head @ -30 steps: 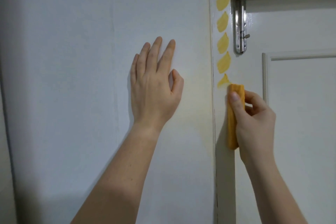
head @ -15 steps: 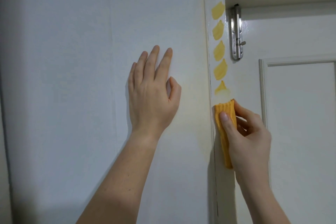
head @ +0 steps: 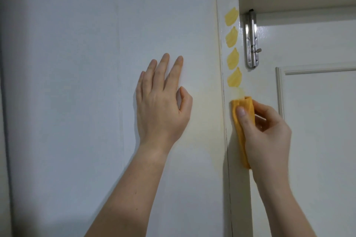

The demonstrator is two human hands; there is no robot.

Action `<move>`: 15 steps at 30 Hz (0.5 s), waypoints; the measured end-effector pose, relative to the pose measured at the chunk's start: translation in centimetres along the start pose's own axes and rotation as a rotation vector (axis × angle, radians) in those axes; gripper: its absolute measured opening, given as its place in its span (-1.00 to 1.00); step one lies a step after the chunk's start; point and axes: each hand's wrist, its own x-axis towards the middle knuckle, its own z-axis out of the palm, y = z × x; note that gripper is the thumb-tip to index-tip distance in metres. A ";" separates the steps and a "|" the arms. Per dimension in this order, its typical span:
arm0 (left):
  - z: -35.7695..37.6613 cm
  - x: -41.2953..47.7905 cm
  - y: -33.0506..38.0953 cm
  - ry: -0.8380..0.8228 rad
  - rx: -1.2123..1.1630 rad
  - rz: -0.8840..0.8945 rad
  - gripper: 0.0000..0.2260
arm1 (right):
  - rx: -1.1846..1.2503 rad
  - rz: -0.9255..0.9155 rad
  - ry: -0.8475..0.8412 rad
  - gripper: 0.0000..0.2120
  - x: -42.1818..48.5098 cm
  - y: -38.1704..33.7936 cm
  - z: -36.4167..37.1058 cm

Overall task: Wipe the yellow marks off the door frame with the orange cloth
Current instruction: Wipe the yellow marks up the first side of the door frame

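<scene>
Cloth (head: pixel 243 119) in right hand (head: pixel 269 136), unlabelled

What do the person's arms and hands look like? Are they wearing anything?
Both forearms are bare, with no sleeves in view. The left hand and right hand wear no gloves, rings, watch or bracelets. The nails look short and unpainted.
</scene>
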 end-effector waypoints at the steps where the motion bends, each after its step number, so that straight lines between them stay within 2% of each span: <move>1: 0.0 0.0 0.0 -0.003 0.003 0.001 -0.45 | -0.003 -0.005 -0.011 -0.68 -0.6 0.2 0.1; 5: 0.0 0.0 -0.2 -0.008 0.012 0.012 -0.44 | -0.073 -0.098 0.014 -0.65 0.7 -0.7 1.8; 11: 0.1 0.1 -0.2 -0.002 0.009 0.005 -0.44 | -0.030 -0.049 -0.005 -0.80 2.9 -1.4 1.4; 15: 0.1 0.1 -0.2 -0.002 0.013 0.012 -0.45 | -0.012 -0.061 -0.045 -0.65 1.6 -0.8 1.3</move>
